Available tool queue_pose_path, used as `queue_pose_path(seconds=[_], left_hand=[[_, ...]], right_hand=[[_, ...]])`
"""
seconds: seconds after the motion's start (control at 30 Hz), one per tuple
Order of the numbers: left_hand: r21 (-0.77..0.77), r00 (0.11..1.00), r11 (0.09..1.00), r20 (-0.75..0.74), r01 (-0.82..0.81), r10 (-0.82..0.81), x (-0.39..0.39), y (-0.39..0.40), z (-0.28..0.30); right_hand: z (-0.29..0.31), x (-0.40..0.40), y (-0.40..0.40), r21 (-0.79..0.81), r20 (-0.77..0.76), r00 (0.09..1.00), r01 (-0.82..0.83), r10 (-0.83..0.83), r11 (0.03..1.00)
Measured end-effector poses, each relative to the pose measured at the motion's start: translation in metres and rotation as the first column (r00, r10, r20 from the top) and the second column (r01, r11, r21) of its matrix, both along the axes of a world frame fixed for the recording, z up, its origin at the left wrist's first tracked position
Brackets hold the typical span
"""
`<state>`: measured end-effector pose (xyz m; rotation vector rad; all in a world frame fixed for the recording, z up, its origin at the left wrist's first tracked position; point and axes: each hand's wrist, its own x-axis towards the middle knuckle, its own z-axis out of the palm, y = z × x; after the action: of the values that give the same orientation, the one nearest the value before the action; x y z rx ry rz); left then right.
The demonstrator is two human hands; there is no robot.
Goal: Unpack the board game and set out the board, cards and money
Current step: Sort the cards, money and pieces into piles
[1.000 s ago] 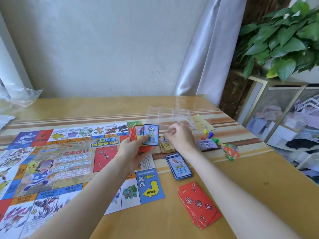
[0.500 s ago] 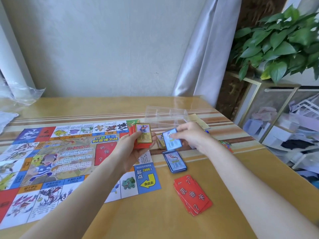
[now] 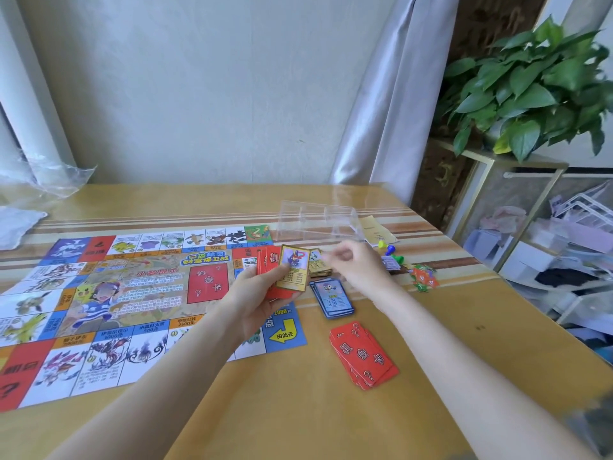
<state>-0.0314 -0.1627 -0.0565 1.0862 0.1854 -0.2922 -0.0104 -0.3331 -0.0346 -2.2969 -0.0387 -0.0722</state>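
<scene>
The blue card that the right hand (image 3: 356, 265) carried half a second ago now lies on the blue pile (image 3: 332, 298) just below it; its fingers are loosely curled, empty. The left hand (image 3: 262, 293) grips the remaining cards (image 3: 293, 268), yellow one on top, so sorting continues.

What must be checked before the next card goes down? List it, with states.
1. Left hand grips the held cards, gold card on top: ok.
2. Right hand free to take it: cannot tell, blurred.
3. Gold pile on the table to receive it: ok.
4. Blue pile apart from the gold pile: ok.
5. Red pile squared: not ok, fanned.
6. Board laid flat: ok.
</scene>
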Motion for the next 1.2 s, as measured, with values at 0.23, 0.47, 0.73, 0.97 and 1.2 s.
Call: queue_pose_path(seconds=[0.23,0.47,0.73,0.97,1.2], left_hand=[[-0.044,0.998,0.997,0.034,0.061,-0.059,-0.005,-0.009,0.005],[-0.015,0.999,1.000,0.045,0.007,-0.006,0.007,0.013,0.007],[0.059,0.999,0.998,0.018,0.029,-0.030,0.021,0.011,0.001],[0.013,0.986,0.992,0.104,-0.129,0.127,0.019,-0.010,0.005],[-0.110,0.982,0.994,0.185,-0.026,0.047,0.000,-0.008,0.015]], right_hand=[[0.002,0.007,0.012,0.234,0.019,0.998,0.061,-0.068,0.970],[0.000,0.060,0.006,0.074,-0.033,0.994,0.106,-0.103,0.992],[-0.018,0.067,0.025,-0.391,0.132,0.991,0.078,-0.028,0.917],[0.012,0.027,0.027,0.327,-0.176,0.940,-0.225,0.293,0.918],[0.019,0.017,0.019,0.410,-0.105,0.984,-0.091,0.146,0.907]])
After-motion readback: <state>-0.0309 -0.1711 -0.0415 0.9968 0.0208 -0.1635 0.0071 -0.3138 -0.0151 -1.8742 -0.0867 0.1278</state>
